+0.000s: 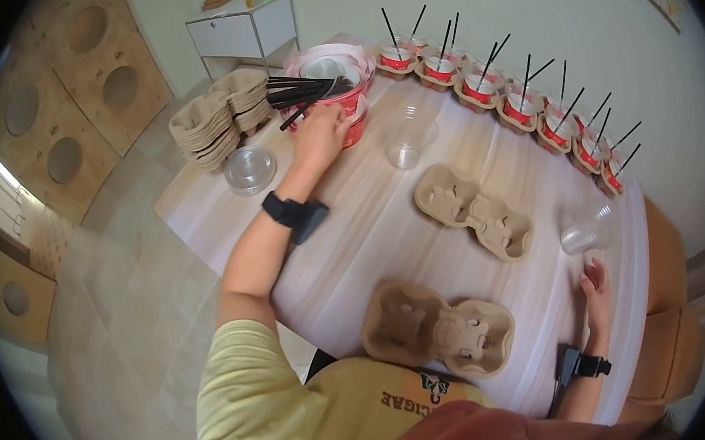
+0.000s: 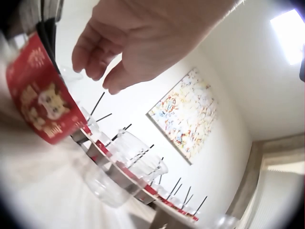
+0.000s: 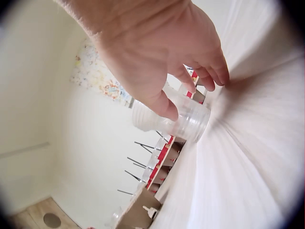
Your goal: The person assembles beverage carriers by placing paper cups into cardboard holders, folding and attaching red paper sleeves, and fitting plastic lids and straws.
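Observation:
My left hand [image 1: 322, 139] is at the near side of a red container [image 1: 352, 103], its fingers loosely bent with nothing between them in the left wrist view. The red container [image 2: 45, 95] bears a cartoon animal print there. Black straws [image 1: 299, 92] lie across its top. On the right side of the table, my right hand [image 1: 596, 289] hovers close to a stack of clear plastic cups [image 1: 587, 235] lying on its side. Its fingers are relaxed and spread, overlapping the cups [image 3: 190, 121] in the right wrist view.
Two cardboard cup carriers [image 1: 438, 330] [image 1: 473, 209] lie in the middle. A clear cup [image 1: 409, 139] stands beyond them. Clear lids [image 1: 250, 170] and stacked carriers [image 1: 209, 132] sit at the left. Filled carriers with red cups and straws [image 1: 520, 105] line the far edge.

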Motion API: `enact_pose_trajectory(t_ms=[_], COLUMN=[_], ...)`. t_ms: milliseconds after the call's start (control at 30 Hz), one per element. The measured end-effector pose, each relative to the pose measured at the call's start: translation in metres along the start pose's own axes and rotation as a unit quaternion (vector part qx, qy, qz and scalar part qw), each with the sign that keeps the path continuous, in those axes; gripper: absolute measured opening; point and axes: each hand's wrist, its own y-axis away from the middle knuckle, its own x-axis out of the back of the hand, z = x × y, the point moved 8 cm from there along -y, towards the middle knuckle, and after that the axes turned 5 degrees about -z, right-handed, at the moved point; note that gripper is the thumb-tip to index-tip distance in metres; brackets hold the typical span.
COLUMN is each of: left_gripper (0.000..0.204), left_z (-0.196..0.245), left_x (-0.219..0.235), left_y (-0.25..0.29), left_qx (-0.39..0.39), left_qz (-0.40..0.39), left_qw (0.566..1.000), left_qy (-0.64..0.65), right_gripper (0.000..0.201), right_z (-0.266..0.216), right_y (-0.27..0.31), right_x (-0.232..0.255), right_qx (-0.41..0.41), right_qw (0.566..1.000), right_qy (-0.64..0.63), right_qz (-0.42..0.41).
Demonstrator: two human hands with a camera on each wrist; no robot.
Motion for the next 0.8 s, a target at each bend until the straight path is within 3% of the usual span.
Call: enact_pose_trajectory(t_ms=[33,167,233,267,367,433,600,667,800], left_gripper=[0.020,0.018,0.019,0.020,0.020,0.020,0.016,0.015,0.015], left_z=[-0.001,-0.021,-0.017,-0.016,-0.014,-0.018,-0.021,-0.016,-0.010], left_x=[0.008,0.006,0.006,0.006,0.014,0.009,0.000,0.011,0.015], left_y=[0.006,0.023,0.027,0.027,0.024,0.022,0.023,0.022,0.023], left_qx=[-0.001,-0.041,-0.037,-0.030,0.001,0.009,0.007,-0.019,-0.016], left_qz=[-0.022,-0.044,-0.048,-0.055,-0.019,-0.037,-0.099,-0.019,-0.013], left_qw=[0.999,0.990,0.989,0.989,0.993,0.990,0.979,0.990,0.988], left_qy=[-0.026,-0.130,-0.132,-0.137,-0.119,-0.136,-0.177,-0.136,-0.150], right_gripper=[0.049,0.045,0.048,0.052,0.054,0.051,0.037,0.031,0.019], right_z=[-0.004,-0.041,-0.074,-0.081,-0.095,-0.105,-0.097,-0.094,-0.104], right_y=[0.007,0.025,0.034,0.033,0.027,0.026,0.004,0.000,-0.003], right_x=[-0.001,-0.043,-0.089,-0.100,-0.125,-0.140,-0.157,-0.158,-0.151], right_qx=[-0.007,0.010,0.056,0.048,0.065,0.040,0.082,0.087,0.128], right_qw=[0.997,0.992,0.977,0.973,0.967,0.962,0.958,0.960,0.966], right_qy=[0.080,0.103,-0.087,-0.114,-0.068,-0.050,0.004,0.011,0.111], right_qz=[-0.007,-0.075,-0.186,-0.197,-0.238,-0.266,-0.276,-0.265,-0.194])
